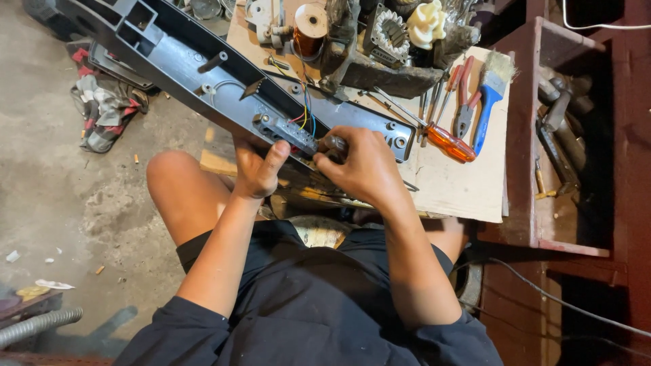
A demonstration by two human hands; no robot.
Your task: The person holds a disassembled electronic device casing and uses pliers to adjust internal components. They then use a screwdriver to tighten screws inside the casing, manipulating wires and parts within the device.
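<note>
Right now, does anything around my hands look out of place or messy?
Yes. The long dark plastic housing juts diagonally past the wooden board, steadied by your left hand. A heap of rags and small scraps litter the concrete floor.

Repair workshop: screwdriver (450, 143), pliers (464, 102), brush (491, 95)
</note>
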